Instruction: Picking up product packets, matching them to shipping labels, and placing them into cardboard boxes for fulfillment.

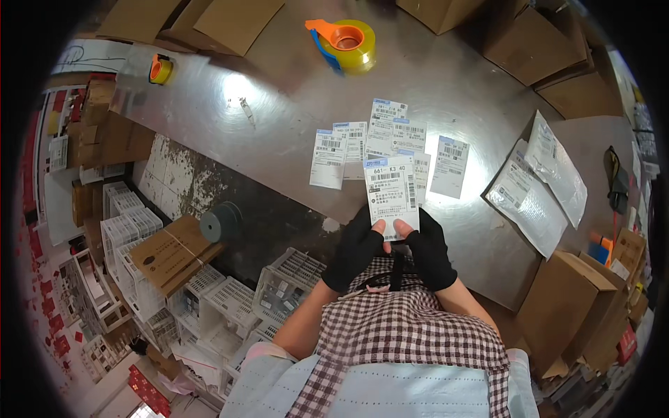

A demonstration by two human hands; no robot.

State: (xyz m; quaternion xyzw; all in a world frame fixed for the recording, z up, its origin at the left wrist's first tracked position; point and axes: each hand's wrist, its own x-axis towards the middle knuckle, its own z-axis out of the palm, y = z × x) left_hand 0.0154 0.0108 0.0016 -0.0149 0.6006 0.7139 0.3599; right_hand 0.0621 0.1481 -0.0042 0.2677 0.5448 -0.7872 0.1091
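The white rectangular paper label (391, 198), probably light and easily creased, is pinched at its lower edge, a sensible hold, by fingers (378, 226) of the black-gloved left hand (353, 251) and right hand (431, 254), over the grey metal worktop (279, 111).

One held label (390, 198) is counted, gripped by two gloved hands (354, 249) (431, 249); beyond it at least six loose labels (449, 167) are tallied, overlaps blurring the total; now two plastic mailers (523, 202) (556, 166) are spotted, two tape rolls (359, 60) (162, 72), one checked apron (418, 334)!
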